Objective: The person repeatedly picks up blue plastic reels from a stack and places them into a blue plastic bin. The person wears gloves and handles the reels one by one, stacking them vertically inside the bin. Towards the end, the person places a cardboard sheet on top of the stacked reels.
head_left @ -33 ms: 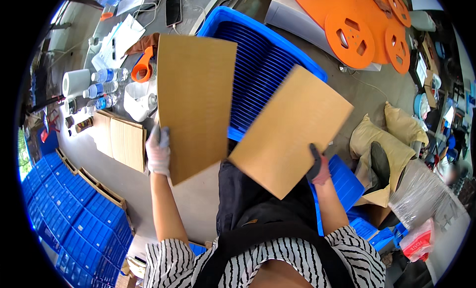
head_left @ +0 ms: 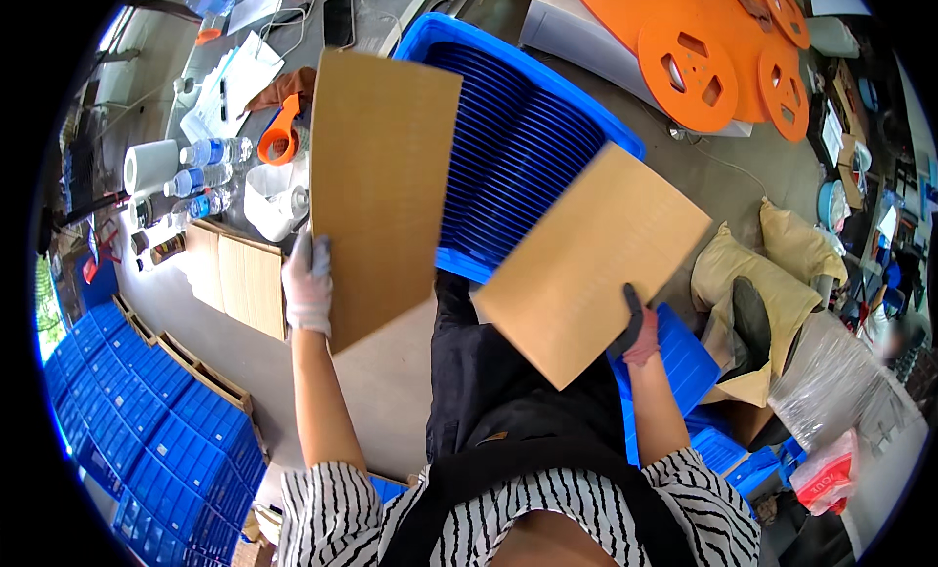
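Blue crate (head_left: 586, 108) of stacked blue trays, on the floor ahead of the person's knees. Left sheet (head_left: 381, 186), a brown cardboard rectangle held upright over the crate's left edge; right sheet (head_left: 591, 264), likewise cardboard, tilted over its near right corner. Left hand (head_left: 308, 284), white-gloved, closed on the left sheet's lower left edge. Right hand (head_left: 637, 328), dark-gloved, pinching the right sheet's lower right edge. Orange tape dispenser (head_left: 280, 132) lies left of the crate.

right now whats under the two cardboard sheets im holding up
A blue crate packed with upright blue trays shows between the left cardboard sheet and the right cardboard sheet. The crate's parts beneath the sheets are covered.
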Demonstrator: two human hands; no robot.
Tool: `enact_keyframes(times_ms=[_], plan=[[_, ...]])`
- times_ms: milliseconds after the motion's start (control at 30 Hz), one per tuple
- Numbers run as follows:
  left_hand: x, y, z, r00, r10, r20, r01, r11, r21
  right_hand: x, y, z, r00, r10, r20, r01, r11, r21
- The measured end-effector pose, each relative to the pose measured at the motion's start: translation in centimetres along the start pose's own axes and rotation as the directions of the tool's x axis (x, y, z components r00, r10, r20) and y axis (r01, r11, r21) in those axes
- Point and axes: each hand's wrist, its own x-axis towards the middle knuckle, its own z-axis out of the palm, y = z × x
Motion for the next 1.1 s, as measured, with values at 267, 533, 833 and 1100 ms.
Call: enact_keyframes(times_ms=[267,533,833,1100], plan=[[9.1,8.3,9.1,0.947,0.246,0.207,-0.318,0.623,0.715,5.3,-0.8,3.5,0.778,-0.512,-0.364,0.267,0.794,-0.546],[10.9,4.3,14.5,0.987,0.122,0.104,-0.157,0.607,0.779,6.8,3.1,8.1,0.765,-0.546,-0.342,0.020,0.552,-0.834],[18.2,-1.3,21.6,0.998,-0.031,0.060,-0.023,0.679,0.733,18.4,4.1,5.1,0.763,-0.433,-0.481,-0.187,0.565,-0.804],[21.8,-5.2,23.2,0.995,0.097,0.024,-0.079,0.630,0.772,20.5,6.2,7.7,0.685,-0.397,-0.612,-0.278,0.633,-0.722]])
